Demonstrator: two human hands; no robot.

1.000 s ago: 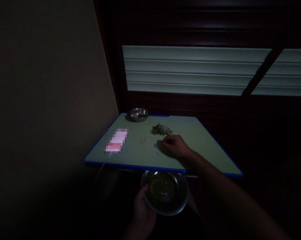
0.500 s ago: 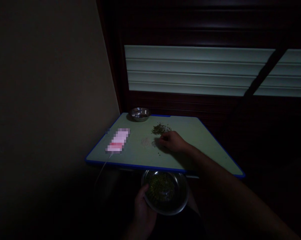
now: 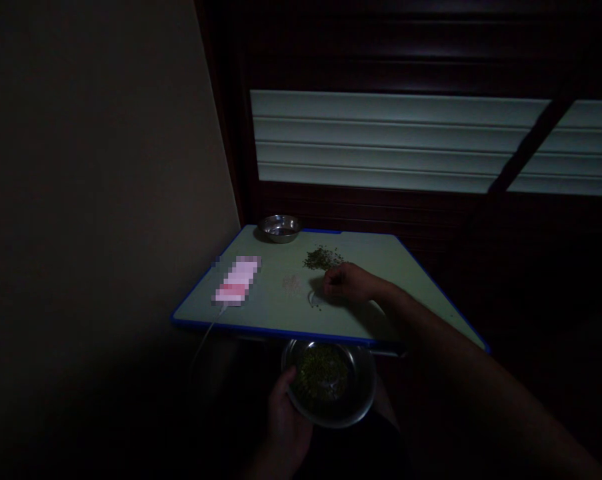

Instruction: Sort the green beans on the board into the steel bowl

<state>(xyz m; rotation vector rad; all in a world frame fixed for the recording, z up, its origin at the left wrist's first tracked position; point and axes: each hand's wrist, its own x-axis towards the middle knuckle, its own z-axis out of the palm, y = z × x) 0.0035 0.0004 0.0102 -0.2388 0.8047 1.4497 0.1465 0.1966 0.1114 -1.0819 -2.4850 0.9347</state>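
Note:
My left hand (image 3: 284,420) grips the rim of a steel bowl (image 3: 363,400) of green beans, held below the near edge of the table (image 3: 411,280). My right hand (image 3: 349,283) rests on the pale green table top with its fingers curled, beside a loose pile of green beans (image 3: 319,258). A few stray beans (image 3: 317,303) lie just left of its fingertips. A small whitish heap (image 3: 291,285) sits further left. What the fingers hold, if anything, is too dark to make out.
A small empty steel bowl (image 3: 279,228) stands at the table's far left corner. A pink and white blurred item (image 3: 236,280) with a white cable (image 3: 204,340) lies at the left. A wall rises on the left, and a dark slatted shutter behind.
My right hand has drawn slightly toward the bean pile and then a little right, leaving a few beans near its fingertips. The left hand and bowl stay put.

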